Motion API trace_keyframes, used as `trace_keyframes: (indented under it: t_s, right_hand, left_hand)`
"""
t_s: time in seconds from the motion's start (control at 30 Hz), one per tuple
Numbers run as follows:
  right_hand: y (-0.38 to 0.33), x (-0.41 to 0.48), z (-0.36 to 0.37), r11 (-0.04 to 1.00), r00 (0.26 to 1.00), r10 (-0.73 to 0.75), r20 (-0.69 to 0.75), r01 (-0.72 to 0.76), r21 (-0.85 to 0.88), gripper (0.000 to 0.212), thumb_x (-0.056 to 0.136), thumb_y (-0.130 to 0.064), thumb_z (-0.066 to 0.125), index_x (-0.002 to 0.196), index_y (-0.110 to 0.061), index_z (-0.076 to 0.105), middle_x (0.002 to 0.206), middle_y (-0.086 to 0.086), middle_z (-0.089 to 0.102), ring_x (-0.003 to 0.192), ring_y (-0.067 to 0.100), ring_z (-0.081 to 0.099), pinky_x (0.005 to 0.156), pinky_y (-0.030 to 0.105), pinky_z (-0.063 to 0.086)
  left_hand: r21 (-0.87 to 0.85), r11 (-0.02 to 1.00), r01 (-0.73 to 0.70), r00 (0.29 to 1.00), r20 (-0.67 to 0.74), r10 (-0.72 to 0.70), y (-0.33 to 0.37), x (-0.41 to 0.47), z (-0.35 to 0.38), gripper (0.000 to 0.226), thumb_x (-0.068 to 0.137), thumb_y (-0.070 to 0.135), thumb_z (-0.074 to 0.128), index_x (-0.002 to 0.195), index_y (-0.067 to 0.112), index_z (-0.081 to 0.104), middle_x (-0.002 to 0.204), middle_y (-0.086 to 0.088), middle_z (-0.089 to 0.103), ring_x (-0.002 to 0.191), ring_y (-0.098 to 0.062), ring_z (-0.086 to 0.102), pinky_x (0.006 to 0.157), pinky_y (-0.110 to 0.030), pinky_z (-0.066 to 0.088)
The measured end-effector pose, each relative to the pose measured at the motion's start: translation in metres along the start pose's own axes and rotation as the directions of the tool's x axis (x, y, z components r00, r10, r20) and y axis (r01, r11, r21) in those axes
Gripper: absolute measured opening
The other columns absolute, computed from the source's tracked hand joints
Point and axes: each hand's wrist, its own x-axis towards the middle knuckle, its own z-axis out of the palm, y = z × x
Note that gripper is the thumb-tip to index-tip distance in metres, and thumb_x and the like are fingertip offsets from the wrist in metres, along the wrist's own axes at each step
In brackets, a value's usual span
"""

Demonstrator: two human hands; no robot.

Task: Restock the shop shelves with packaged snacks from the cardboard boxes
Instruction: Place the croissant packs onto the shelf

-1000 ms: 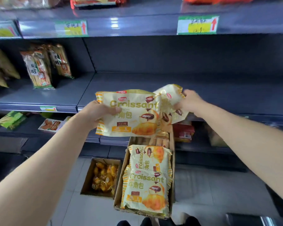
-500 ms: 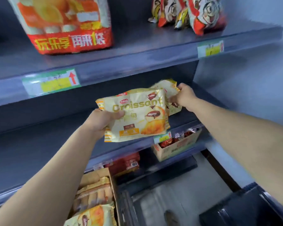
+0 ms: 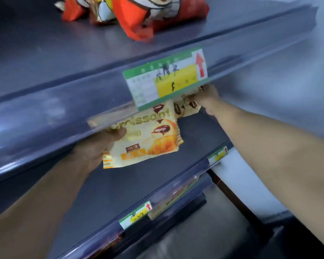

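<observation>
The fingers [image 3: 118,132] of the left hand [image 3: 95,146] are closed on the left edge of a croissant packet [image 3: 151,141], thumb laid over its front face; the right hand [image 3: 206,99] pinches the top of a second croissant packet [image 3: 187,107], its fingers curled tight on the crumpled film; both packets are held in the air just above the middle shelf [image 3: 120,189], under the front lip of the upper shelf [image 3: 64,113], which hides their top edges.

The nearer packet is pale yellow, glossy, with "Croissant" in gold lettering, a picture of a golden croissant with dark chocolate running over it, an orange panel low on the front and orange stripes down the left seam; it is tilted, its right side higher; the second packet, of the same yellow with dark chocolate marks, sits behind and to the right, touching or overlapping the first.

A green, white and yellow price label [image 3: 166,79] with a red arrow hangs on the upper shelf's lip; red and orange snack bags [image 3: 137,14] lie on that shelf; smaller labels [image 3: 137,214] mark the middle shelf's edge; what lies beneath is too blurred to tell.
</observation>
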Motion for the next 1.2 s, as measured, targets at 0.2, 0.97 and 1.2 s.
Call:
trace_keyframes:
  t_s: [0.2, 0.97, 1.2]
  right_hand:
    - [0.036, 0.048, -0.007, 0.992, 0.995, 0.056, 0.082, -0.065, 0.107, 0.057, 0.064, 0.005, 0.079, 0.115, -0.003, 0.053, 0.103, 0.009, 0.064, 0.097, 0.026, 0.063, 0.083, 0.043, 0.055]
    - [0.072, 0.118, -0.014, 0.968, 0.996, 0.063, 0.069, -0.078, 0.240, 0.044, 0.086, -0.030, 0.063, 0.125, -0.009, 0.058, 0.123, 0.013, 0.063, 0.109, 0.024, 0.062, 0.097, 0.044, 0.050]
    - [0.071, 0.097, -0.034, 0.971, 0.994, 0.088, 0.063, -0.100, 0.215, 0.058, 0.089, -0.062, 0.041, 0.097, -0.012, 0.069, 0.096, 0.004, 0.072, 0.098, 0.022, 0.065, 0.097, 0.037, 0.047]
  left_hand:
    - [-0.025, 1.000, -0.017, 0.999, -0.049, 0.015, -0.010, 0.045, 0.033, 0.023, 0.085, -0.001, 0.060, 0.100, 0.015, 0.064, 0.094, 0.003, 0.070, 0.079, -0.011, 0.068, 0.064, -0.028, 0.059]
    - [-0.170, 0.985, 0.011, 0.994, -0.103, -0.029, -0.017, 0.125, 0.147, 0.019, 0.075, 0.005, 0.075, 0.089, 0.016, 0.069, 0.093, -0.003, 0.073, 0.072, -0.013, 0.072, 0.063, -0.030, 0.056]
    - [-0.219, 0.973, 0.066, 0.990, -0.106, -0.091, -0.027, 0.132, 0.169, 0.032, 0.083, 0.004, 0.068, 0.113, 0.016, 0.064, 0.102, -0.001, 0.071, 0.085, -0.016, 0.069, 0.072, -0.035, 0.057]
